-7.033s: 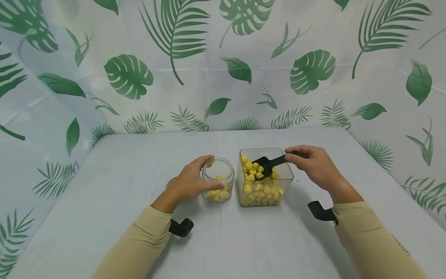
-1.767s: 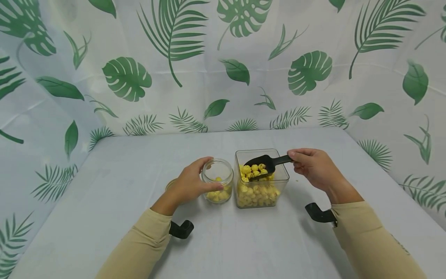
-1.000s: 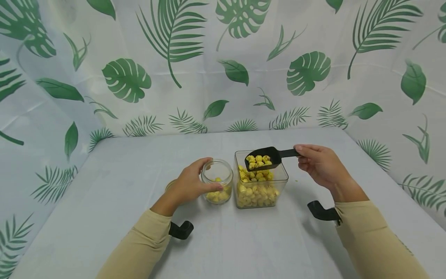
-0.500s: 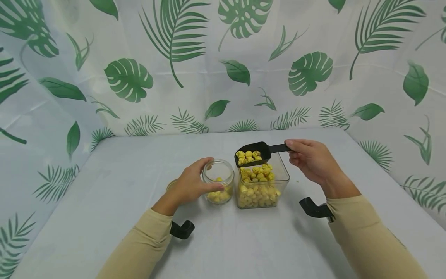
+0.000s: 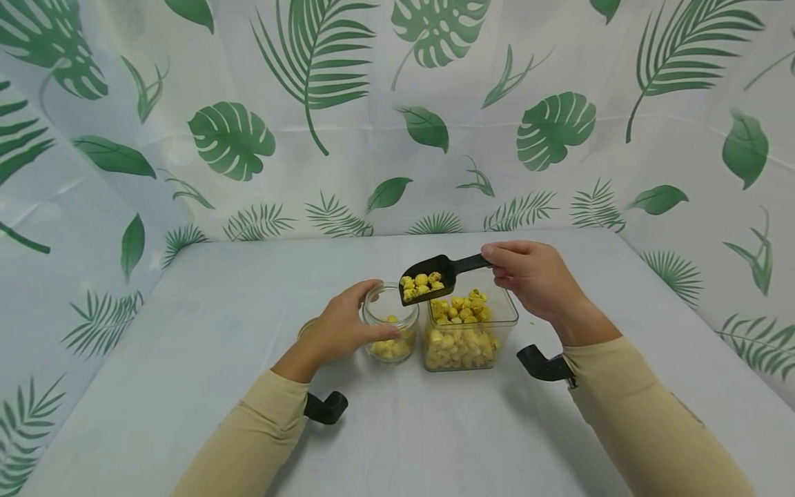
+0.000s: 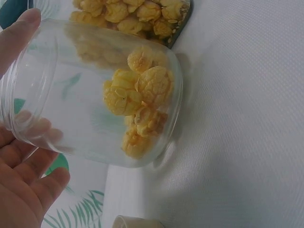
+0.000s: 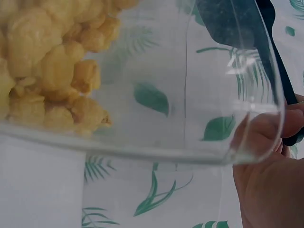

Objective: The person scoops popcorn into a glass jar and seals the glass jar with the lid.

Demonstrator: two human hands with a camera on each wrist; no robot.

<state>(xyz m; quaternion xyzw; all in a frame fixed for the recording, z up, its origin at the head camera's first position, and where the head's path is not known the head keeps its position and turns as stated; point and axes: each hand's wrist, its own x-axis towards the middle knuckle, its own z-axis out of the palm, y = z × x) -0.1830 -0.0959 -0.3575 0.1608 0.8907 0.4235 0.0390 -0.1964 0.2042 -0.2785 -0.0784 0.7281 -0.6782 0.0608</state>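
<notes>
My left hand [image 5: 341,324] grips a clear round glass jar [image 6: 80,107], thumb on the near side and fingers at the far side. Several yellow popcorn balls [image 6: 154,85] lie at the jar's bottom. Between thumb and fingers of my right hand [image 5: 537,279] is the handle of a black scoop [image 5: 446,268]. Its bowl carries several pieces of popcorn [image 5: 421,281] and overlaps the jar's right rim in the head view, tilted slightly down to the left. Right beside the jar stands a clear square container [image 5: 511,314], with more popcorn [image 5: 462,342] inside.
A round, gold-edged lid-like object [image 5: 304,327] lies left of the jar, mostly hidden by my left hand. A white cloth [image 5: 397,435] covers the table. Behind it hangs a leaf-patterned backdrop [image 5: 348,159]. Each wrist wears a black camera mount [image 5: 327,407].
The scoop has risen out of the square container loaded with popcorn and moved left towards the jar's mouth, my right hand going with it. My left hand and the jar have stayed in place.
</notes>
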